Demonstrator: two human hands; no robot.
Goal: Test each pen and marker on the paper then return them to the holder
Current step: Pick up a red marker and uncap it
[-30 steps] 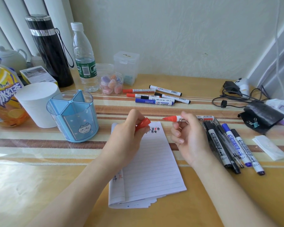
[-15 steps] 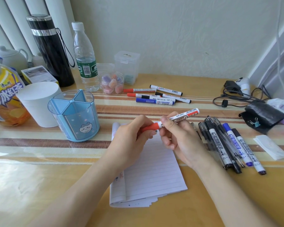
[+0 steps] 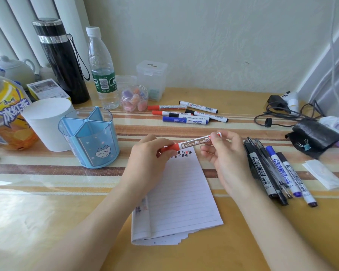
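Desk (image 3: 47, 222): lined paper (image 3: 180, 192) at centre, blue holder (image 3: 90, 139) near its left. The left hand (image 3: 145, 163) has its grip closed round the red cap (image 3: 169, 148) end of the whiteboard marker (image 3: 194, 143); the right hand (image 3: 227, 159) pinches the tail. The marker is level above the paper's top edge.

Judgement: press the cap squarely home, then carry the marker to the holder.

The cap seam is hidden under the left fingers, so seating is unconfirmed.

One wide head-worn view looks forward and down, close over the table (image 3: 47, 222), reaching the back wall (image 3: 204, 45).
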